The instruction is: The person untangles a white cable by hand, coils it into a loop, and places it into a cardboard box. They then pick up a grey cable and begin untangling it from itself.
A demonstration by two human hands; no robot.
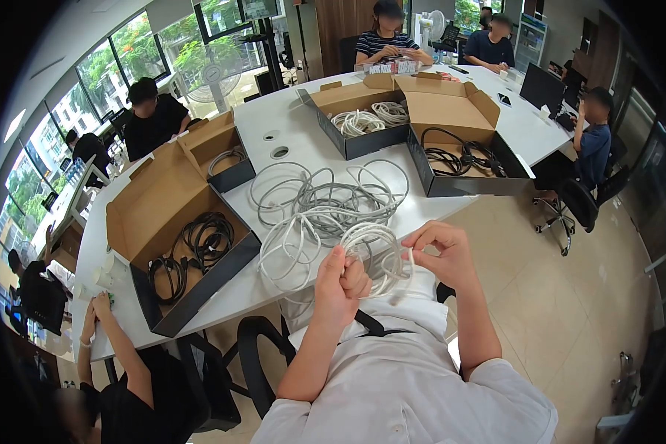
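Fingers [345, 260] of left hand [340, 287] and right hand [442, 253] grip one cable coil [381, 250]; four boxes [200, 294] nearby.

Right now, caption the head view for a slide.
Left hand and right hand hold a coiled white cable above the table.

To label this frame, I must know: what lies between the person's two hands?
In the head view, a white cable coil lies between the left hand and the right hand; both hold it.
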